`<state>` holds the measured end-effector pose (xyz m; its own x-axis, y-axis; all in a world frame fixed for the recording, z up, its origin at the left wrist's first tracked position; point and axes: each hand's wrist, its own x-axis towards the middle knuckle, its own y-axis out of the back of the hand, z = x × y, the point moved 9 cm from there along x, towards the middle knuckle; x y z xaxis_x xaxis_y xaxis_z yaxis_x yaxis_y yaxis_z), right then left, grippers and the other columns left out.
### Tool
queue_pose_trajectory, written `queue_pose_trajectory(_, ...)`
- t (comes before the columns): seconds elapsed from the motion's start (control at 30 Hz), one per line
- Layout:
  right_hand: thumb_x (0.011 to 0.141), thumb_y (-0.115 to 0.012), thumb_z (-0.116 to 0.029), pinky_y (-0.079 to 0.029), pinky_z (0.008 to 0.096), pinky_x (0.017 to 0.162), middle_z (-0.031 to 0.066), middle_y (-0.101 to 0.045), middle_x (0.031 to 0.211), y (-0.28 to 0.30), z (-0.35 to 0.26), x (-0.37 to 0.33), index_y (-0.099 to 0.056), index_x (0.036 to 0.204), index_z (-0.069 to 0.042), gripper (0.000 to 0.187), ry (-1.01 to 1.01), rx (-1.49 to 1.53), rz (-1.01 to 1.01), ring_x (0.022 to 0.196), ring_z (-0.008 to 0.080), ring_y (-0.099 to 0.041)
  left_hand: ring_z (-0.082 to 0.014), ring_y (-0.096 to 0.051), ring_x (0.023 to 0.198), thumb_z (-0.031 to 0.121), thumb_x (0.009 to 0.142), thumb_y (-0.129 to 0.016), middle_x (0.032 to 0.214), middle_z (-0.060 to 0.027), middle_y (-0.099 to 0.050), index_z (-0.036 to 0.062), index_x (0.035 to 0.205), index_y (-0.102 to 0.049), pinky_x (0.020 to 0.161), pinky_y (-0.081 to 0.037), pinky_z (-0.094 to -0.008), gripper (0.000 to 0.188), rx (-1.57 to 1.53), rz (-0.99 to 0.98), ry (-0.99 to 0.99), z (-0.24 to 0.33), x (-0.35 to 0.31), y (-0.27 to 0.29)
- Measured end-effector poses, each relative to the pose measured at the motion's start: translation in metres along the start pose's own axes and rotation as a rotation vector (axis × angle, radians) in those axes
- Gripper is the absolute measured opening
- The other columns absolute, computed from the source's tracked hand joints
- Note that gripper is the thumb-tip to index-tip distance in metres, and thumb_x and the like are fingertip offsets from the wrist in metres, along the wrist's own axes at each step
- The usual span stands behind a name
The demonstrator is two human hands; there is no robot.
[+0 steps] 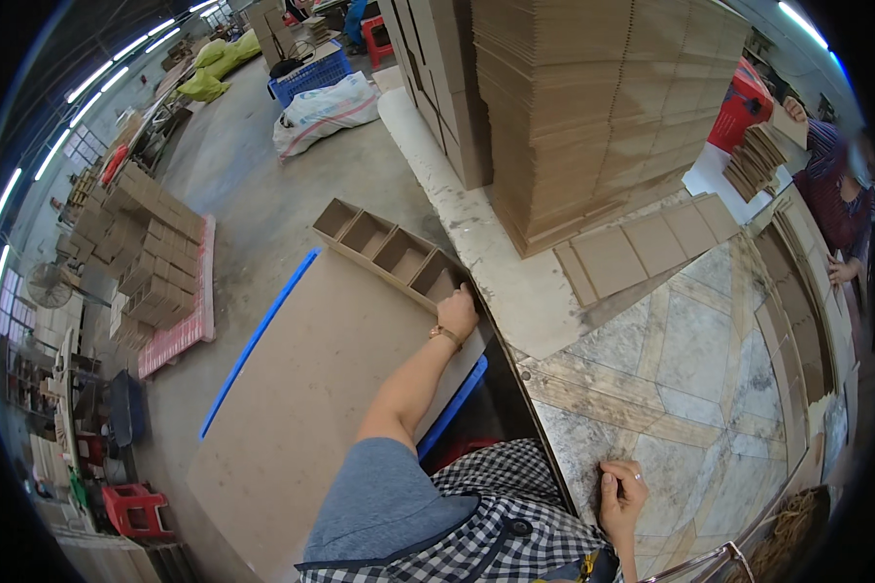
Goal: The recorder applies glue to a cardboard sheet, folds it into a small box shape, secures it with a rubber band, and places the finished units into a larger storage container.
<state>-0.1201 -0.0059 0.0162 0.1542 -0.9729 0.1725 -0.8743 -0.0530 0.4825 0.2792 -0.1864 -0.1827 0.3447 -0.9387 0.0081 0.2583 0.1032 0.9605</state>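
At the end of a long brown cardboard box [371, 260] divided into several open compartments, my left hand [459, 311] has its fingers closed on the near end wall. The box lies along the far edge of a brown board-topped surface [311, 389] with blue side edges. My right hand [623, 494] rests at the near edge of the marble-patterned table [642, 389]. Its fingers are curled in, and nothing shows in them.
A tall stack of cardboard sheets [593, 107] stands on the table beside a flat creased cardboard piece [647, 248]. A co-worker [836, 185] handles cardboard at the far right. Stacked boxes [156, 272] sit on a pink pallet at left, with a red stool [136, 510] nearer.
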Motion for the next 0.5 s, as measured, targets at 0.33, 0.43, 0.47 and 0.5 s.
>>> queue_pose_trajectory(0.33,0.086,-0.061,-0.012,-0.045,0.0315,0.072,0.0131,-0.064,0.083,0.000,-0.001,0.000,-0.065,0.086,0.001,0.014,0.017,0.027,0.006,0.078,0.0240,-0.058,-0.0354,-0.056,0.093,0.011,0.077,-0.059,0.094,-0.0211,-0.059,0.0004,0.113,-0.051,0.081,-0.046,-0.0427,0.038,-0.293,0.355,-0.184,-0.007,-0.008,0.070)
queue_pose_trajectory(0.43,0.085,-0.061,-0.011,-0.046,0.0336,0.073,0.0135,-0.064,0.083,-0.001,-0.005,0.002,-0.064,0.084,0.000,0.011,0.022,0.007,0.003,0.078,0.0261,-0.059,-0.0365,-0.051,0.104,0.008,0.074,-0.061,0.105,-0.0216,-0.056,0.0009,0.114,-0.052,0.091,-0.042,-0.0438,0.041,-0.234,0.482,-0.165,-0.033,-0.006,0.093)
queue_pose_trajectory(0.47,0.085,-0.060,-0.011,-0.046,0.0338,0.073,0.0136,-0.064,0.083,-0.001,-0.004,0.000,-0.064,0.084,0.000,0.012,0.034,0.006,0.006,0.078,0.0263,-0.059,-0.0369,-0.050,0.107,0.008,0.073,-0.061,0.109,-0.0217,-0.054,0.0010,0.114,-0.052,0.092,-0.041,-0.0442,0.043,-0.182,0.552,-0.147,-0.040,-0.004,0.105)
queue_pose_trajectory(0.5,0.085,-0.060,-0.012,-0.046,0.0340,0.073,0.0136,-0.064,0.083,0.000,-0.004,-0.002,-0.064,0.084,0.000,0.013,0.046,0.005,0.009,0.078,0.0265,-0.059,-0.0373,-0.049,0.109,0.007,0.072,-0.062,0.114,-0.0218,-0.053,0.0012,0.114,-0.052,0.094,-0.040,-0.0446,0.044,-0.129,0.620,-0.129,-0.047,-0.002,0.116)
